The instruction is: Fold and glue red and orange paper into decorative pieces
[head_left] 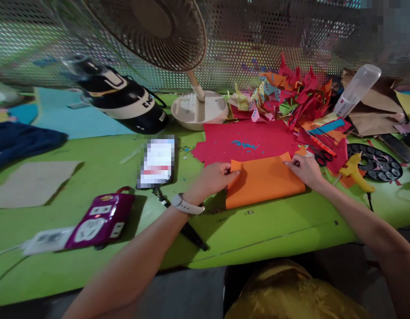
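An orange sheet of paper (264, 181), folded over toward me, lies near the front of the green table. My left hand (218, 178) pinches its left edge between thumb and fingers. At the upper right corner, my right hand (303, 169) grips the same sheet, thumb and fingertips pressed together. Behind it, partly covered by the orange paper, is a red sheet (218, 139) with small blue scraps (245, 145) scattered on top.
At the back stand a fan (200, 110) and a black bottle (125, 104). Folded paper pieces (291, 93) heap behind the red sheet. A yellow glue gun (356, 173), scissors (322, 157) and a black round tray (377, 164) lie right; a phone (158, 161) and purple power strip (102, 217) left.
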A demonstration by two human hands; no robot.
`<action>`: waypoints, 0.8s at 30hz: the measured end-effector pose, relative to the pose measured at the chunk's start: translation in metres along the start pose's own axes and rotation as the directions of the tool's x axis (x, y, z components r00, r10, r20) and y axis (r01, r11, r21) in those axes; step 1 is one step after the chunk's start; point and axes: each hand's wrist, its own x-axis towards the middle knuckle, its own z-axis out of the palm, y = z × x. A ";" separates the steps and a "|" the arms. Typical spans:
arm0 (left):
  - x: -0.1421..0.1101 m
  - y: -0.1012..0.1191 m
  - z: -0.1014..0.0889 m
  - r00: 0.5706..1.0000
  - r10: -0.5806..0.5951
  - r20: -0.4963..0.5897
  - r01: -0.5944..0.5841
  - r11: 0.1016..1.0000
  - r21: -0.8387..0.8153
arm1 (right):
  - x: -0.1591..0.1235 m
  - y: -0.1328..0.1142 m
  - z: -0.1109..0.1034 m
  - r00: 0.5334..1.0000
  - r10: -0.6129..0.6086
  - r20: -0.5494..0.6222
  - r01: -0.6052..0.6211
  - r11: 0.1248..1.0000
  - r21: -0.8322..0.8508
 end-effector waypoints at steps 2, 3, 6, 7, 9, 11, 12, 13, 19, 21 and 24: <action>-0.001 0.002 0.000 1.000 0.011 -0.025 -0.010 0.999 0.047 | 0.000 -0.002 0.000 1.000 0.026 0.009 -0.025 0.999 -0.044; -0.001 0.003 0.000 0.999 0.018 -0.040 -0.016 0.997 0.069 | 0.000 -0.003 0.000 0.999 0.034 0.008 -0.034 0.997 -0.063; -0.002 0.005 -0.001 0.997 0.047 -0.060 -0.040 0.993 0.114 | -0.001 -0.004 0.001 0.999 0.041 0.005 -0.041 0.994 -0.097; -0.002 0.005 -0.001 0.997 0.052 -0.064 -0.044 0.991 0.125 | -0.002 -0.004 0.000 0.999 0.041 0.007 -0.041 0.994 -0.101; -0.003 0.007 -0.001 0.996 0.059 -0.066 -0.049 0.989 0.137 | -0.002 -0.004 -0.001 0.999 0.052 0.008 -0.051 0.993 -0.107; -0.004 0.008 -0.002 0.997 0.049 -0.052 -0.041 0.989 0.145 | -0.001 -0.004 -0.002 0.997 0.078 0.010 -0.077 0.992 -0.105; -0.005 0.010 -0.002 0.998 0.041 -0.040 -0.035 0.988 0.153 | -0.001 -0.004 -0.003 0.996 0.093 0.010 -0.091 0.991 -0.099; -0.007 0.011 -0.004 0.999 0.035 -0.036 -0.028 0.985 0.173 | 0.000 -0.003 -0.003 0.994 0.105 0.008 -0.104 0.990 -0.090; -0.015 0.017 -0.011 0.980 0.063 -0.186 0.027 0.895 0.446 | 0.002 -0.004 -0.007 0.996 0.083 -0.027 -0.086 0.990 -0.108; -0.014 0.017 -0.010 0.965 0.183 -0.185 -0.070 0.867 0.494 | 0.003 -0.006 -0.009 0.998 0.061 0.000 -0.060 0.990 -0.131; -0.005 0.010 -0.001 0.873 0.486 -0.045 -0.407 0.775 0.484 | 0.006 -0.010 -0.015 0.998 -0.023 0.058 0.032 0.987 -0.155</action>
